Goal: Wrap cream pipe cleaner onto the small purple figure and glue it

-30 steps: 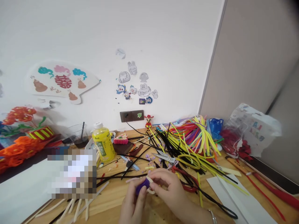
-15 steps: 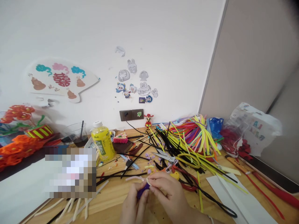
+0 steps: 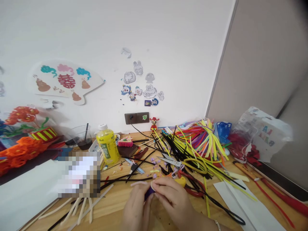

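Low in the middle of the head view, my left hand (image 3: 137, 207) and my right hand (image 3: 173, 200) meet over the wooden table (image 3: 120, 202). Both pinch a small purple fuzzy piece (image 3: 149, 191), and a pale pink pipe cleaner (image 3: 142, 183) curls out from it to the left between my fingertips. My right wrist wears a thin bracelet (image 3: 217, 224). Scissors (image 3: 171, 161) and red-handled pliers (image 3: 190, 186) lie just beyond my fingers.
A big heap of black, yellow and coloured pipe cleaners (image 3: 197, 144) covers the right middle. A yellow drink bottle (image 3: 107, 145), a plastic cup (image 3: 81, 137), orange pipe-cleaner flowers (image 3: 19, 150), white paper sheets (image 3: 243, 205) and plastic bags (image 3: 260, 134) ring the work spot.
My hands stayed together on the purple piece, shifting slightly. The pale strand has been worked round it. The view moved a little to the left.
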Tool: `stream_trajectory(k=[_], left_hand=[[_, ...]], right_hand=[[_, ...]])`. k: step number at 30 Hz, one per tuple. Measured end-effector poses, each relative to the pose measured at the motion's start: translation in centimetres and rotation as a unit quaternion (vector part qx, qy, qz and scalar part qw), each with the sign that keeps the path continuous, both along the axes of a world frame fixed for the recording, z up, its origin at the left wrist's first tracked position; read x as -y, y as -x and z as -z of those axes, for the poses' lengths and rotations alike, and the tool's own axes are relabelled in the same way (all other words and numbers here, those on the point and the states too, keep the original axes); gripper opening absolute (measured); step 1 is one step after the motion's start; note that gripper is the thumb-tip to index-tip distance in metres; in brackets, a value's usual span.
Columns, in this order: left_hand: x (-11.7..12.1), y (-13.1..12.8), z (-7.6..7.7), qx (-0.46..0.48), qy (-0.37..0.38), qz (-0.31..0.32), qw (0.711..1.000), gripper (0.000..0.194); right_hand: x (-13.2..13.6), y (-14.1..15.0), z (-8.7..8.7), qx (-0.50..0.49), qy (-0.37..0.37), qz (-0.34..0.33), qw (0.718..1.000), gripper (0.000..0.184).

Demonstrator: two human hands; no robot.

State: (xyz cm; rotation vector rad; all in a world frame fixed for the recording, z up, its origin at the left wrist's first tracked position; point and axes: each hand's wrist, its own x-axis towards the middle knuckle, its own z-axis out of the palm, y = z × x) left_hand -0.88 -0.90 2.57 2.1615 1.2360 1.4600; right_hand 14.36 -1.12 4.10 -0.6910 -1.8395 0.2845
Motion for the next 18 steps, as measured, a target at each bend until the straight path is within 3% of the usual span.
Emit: stream_trajectory(k=[4,9,11,18], left_hand=[[0.2,-0.1,0.2,0.048,0.041,-0.007,0.998,0.024],[0.2,-0.3,0.3,0.147,0.135,-0.002,0.980,0.022],[0.1,-0.5,0.2,0.194,0.176,-0.002,0.965,0.023],[0.4,-1.2,-1.6,0.329,0.298,0.060,0.894,0.035]], right_hand=[[0.0,0.0,-0.1,0.000,0.024,-0.019,1.000,0.030],[-0.1,0.4,0.1,-0.108,0.198,-0.014,0.974,0.024],[-0.2,0.5,0.0,-0.124,0.232,-0.018,0.965,0.022],[-0.1,-0.3,-0.7,-0.019,0.074,-0.002,0.997,0.023]])
